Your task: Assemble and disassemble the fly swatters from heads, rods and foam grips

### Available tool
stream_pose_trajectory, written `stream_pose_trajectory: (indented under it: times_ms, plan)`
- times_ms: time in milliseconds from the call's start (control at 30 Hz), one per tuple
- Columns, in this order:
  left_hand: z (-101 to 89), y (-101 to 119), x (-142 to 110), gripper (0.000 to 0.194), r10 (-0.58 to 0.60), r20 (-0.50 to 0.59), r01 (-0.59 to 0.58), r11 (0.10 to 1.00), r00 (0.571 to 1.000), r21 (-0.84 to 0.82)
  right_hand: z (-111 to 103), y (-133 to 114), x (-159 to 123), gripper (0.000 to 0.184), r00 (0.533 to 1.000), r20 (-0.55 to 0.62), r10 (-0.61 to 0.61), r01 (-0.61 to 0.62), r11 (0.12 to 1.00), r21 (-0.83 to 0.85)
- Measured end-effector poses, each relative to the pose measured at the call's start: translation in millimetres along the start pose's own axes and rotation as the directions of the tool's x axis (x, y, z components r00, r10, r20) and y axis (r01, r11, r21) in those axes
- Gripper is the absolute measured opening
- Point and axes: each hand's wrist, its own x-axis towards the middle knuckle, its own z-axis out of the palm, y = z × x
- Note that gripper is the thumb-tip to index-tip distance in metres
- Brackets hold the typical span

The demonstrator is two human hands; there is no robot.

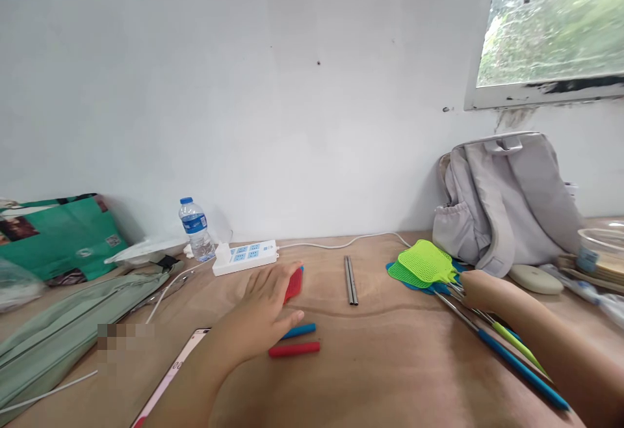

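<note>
My left hand (268,304) is spread, palm down, over a red mesh fly swatter head (293,285) and partly hides it. A bit of blue shows at that head's edge. Near my left thumb lie a blue handle tube (299,330) and a red handle tube (294,349). On the right, my right hand (475,290) closes at the neck of a yellow-green fly swatter (426,261), its fingertips partly hidden. Beneath it are a green and a blue swatter head, with metal rods running to a blue handle (521,368) and a yellow-green handle (519,348).
Two metal rods (351,280) lie mid-table. Behind are a white power strip (245,257) with a cable and a water bottle (195,229). A phone (170,376) and a grey-green bag (82,317) lie left. A backpack (507,200) and a plastic tub (602,252) stand right.
</note>
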Motion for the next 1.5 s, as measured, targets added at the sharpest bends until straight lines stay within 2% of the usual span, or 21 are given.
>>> stream_pose_trajectory:
  times_ms: [100,167,267,333,400,467,533,633,733,933,1000,1100,1200,1333,1500]
  plan:
    - [1.8,-6,4,0.054,-0.019,-0.004,0.019,1.0,1.0,0.002,-9,0,-1,0.024,0.982,0.188,-0.019,0.022,1.0,-0.014]
    - [3.1,-9,6,0.05,-0.054,0.013,0.054,0.999,0.998,-0.004,-18,-7,-2,0.018,0.972,0.233,0.02,-0.009,0.999,-0.047]
    - [5.4,-13,9,0.044,-0.137,0.111,0.139,0.99,0.984,-0.016,-30,-35,-8,0.012,0.969,0.243,0.037,-0.02,0.997,-0.072]
    - [8.2,-13,10,0.036,-0.171,0.197,0.179,0.984,0.965,-0.02,-30,-65,-18,0.015,0.967,0.251,-0.036,0.044,0.999,-0.027]
    - [13.4,-12,10,0.025,-0.169,0.278,0.182,0.983,0.946,-0.022,-22,-100,-33,0.013,0.943,0.261,-0.208,0.176,0.974,0.144]
    - [21.3,-9,10,0.015,-0.132,0.356,0.149,0.989,0.925,-0.02,-8,-131,-49,0.013,0.911,0.229,-0.344,0.262,0.909,0.323]
    - [30.6,-4,9,0.011,-0.111,0.437,0.127,0.992,0.892,-0.007,8,-153,-60,0.017,0.886,0.163,-0.434,0.35,0.856,0.38]
    - [40.4,6,7,0.01,-0.163,0.503,0.154,0.986,0.849,0.061,29,-165,-61,0.018,0.873,0.12,-0.472,0.393,0.828,0.4]
    - [38.8,20,7,0.013,-0.189,0.48,0.151,0.982,0.857,0.116,42,-162,-49,0.013,0.879,0.117,-0.462,0.373,0.821,0.433]
    - [29.8,37,8,0.006,-0.098,0.472,0.063,0.994,0.876,0.09,48,-156,-41,0.01,0.891,0.131,-0.434,0.338,0.83,0.444]
    - [35.4,40,7,0.004,-0.027,0.45,0.014,0.999,0.893,0.032,47,-155,-44,0.008,0.877,0.116,-0.466,0.369,0.809,0.458]
    - [48.9,49,4,0.005,0.098,0.39,-0.085,0.995,0.916,-0.052,44,-155,-47,0.02,0.828,0.08,-0.555,0.467,0.762,0.449]
    - [62.3,64,-1,0.007,0.153,0.316,-0.133,0.987,0.936,-0.085,43,-155,-49,0.024,0.807,0.082,-0.584,0.508,0.76,0.406]
    - [76.8,79,-12,0.018,0.135,0.22,-0.106,0.985,0.966,-0.137,43,-154,-49,0.023,0.797,0.08,-0.599,0.526,0.753,0.396]
    - [88.7,76,-21,0.027,0.048,0.088,-0.025,0.969,0.995,-0.247,37,-149,-53,0.024,0.726,0.053,-0.685,0.624,0.69,0.367]
